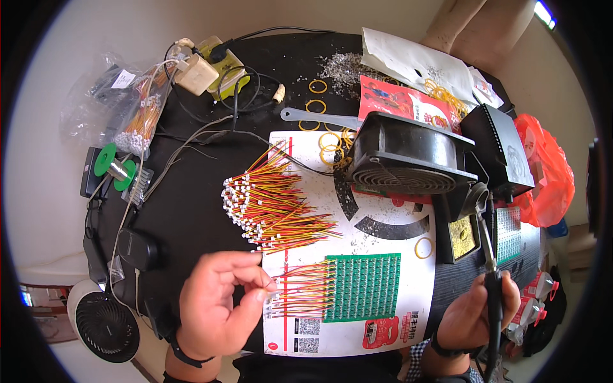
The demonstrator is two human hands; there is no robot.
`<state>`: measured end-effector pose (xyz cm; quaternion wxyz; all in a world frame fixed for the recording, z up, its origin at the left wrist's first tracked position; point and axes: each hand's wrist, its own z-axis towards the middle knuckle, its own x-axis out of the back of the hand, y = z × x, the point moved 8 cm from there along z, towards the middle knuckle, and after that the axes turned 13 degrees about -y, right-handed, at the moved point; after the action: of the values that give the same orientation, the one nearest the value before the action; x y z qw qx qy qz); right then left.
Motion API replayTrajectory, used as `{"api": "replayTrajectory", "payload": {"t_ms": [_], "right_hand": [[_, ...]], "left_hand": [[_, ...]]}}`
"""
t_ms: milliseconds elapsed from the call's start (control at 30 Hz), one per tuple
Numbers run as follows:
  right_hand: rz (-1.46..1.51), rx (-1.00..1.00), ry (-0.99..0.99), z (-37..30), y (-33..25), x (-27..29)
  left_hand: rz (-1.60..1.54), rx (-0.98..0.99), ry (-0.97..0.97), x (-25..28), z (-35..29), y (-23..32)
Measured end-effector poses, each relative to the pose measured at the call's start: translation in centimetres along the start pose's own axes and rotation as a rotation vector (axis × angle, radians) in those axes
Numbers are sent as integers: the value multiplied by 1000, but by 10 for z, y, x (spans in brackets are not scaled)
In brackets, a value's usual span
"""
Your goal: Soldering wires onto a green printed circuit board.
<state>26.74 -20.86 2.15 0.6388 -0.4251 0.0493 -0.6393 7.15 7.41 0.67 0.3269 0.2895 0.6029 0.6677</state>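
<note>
On the sheet (pixel 416 281), a board (pixel 363 287), with wires (pixel 300 290) at its left edge and, behind those, a wire heap (pixel 278 203) partly on the table (pixel 191 220). Behind the board, a fan (pixel 412 153); to its right, a box (pixel 501 153). Right of the sheet, a tray (pixel 443 242); far left, a spool (pixel 117 168) before a bag (pixel 121 102).

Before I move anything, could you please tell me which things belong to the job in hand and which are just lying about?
Seemingly part of the job:
green board
wires
soldering iron, in the right grip
solder spool

Seemingly just lying about:
rubber bands
red bag
bottles
</note>
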Motion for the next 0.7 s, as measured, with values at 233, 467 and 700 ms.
{"api": "replayTrajectory", "payload": {"t_ms": [233, 467, 700], "right_hand": [[506, -163, -173, -14, -28, -36], [724, -150, -506, -22, -37, -67], [615, -119, -582, -12, -46, -70]], "left_hand": [[412, -74, -335, -32, -19, 5], [840, -312, -327, -60, -43, 13], [914, -280, -240, -72, -48, 6]]}}
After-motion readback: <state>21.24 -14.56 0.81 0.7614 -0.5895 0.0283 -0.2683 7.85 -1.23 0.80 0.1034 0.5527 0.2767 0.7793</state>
